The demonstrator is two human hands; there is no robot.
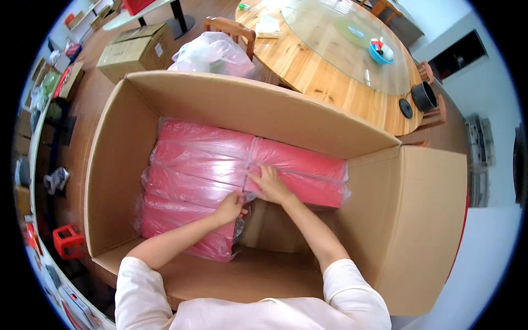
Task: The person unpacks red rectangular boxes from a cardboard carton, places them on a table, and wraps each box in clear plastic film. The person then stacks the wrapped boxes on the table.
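Note:
A large open cardboard box (115, 181) holds several pink packages (192, 165) in clear crinkled plastic, on the left and along the back right; its front right shows bare cardboard. My left hand (230, 208) has its fingers curled on the plastic edge (238, 231) of the left packages, near the middle of the box. Slightly above and to its right, my right hand (268, 184) grips the inner end of the right-hand packages (300, 159) at the seam between the groups, its fingers bent over the plastic. What lies under my fingertips is partly hidden.
A round wooden table (324, 71) with a glass turntable, blue bowl (379, 55) and black pot (423, 96) stands beyond the box. Behind are a chair with plastic bags (212, 55) and another carton (132, 55). A red stool (69, 242) and cluttered shelving (44, 99) line the left.

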